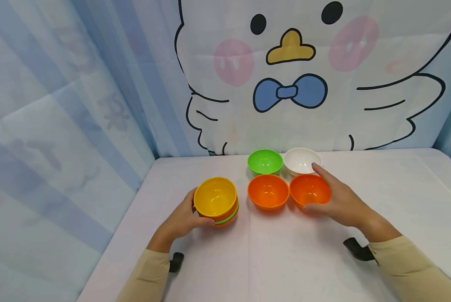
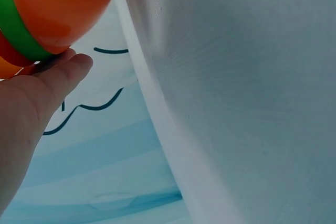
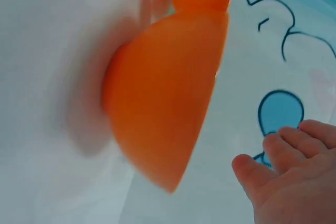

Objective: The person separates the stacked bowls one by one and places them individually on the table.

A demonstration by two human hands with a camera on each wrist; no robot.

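Note:
My left hand [image 1: 182, 220] grips a stack of nested bowls [image 1: 215, 199] from its left side, with the thumb at the front. The top bowl is yellow, with orange and green rims below it. In the left wrist view the stack's orange underside [image 2: 63, 6] shows beside the fingers [image 2: 55, 80]. On the right, an orange bowl [image 1: 309, 191] sits upright on the table. My right hand [image 1: 344, 201] is spread at that bowl's right side. The right wrist view shows the hand [image 3: 299, 166] apart from the orange bowl [image 3: 163, 95].
A second orange bowl [image 1: 268, 192] stands just left of the first. Behind them stand a green bowl [image 1: 265, 161] and a white bowl [image 1: 300, 160], near the back edge of the pale table [image 1: 278, 260]. A printed curtain [image 1: 286, 130] hangs behind the table, another at left.

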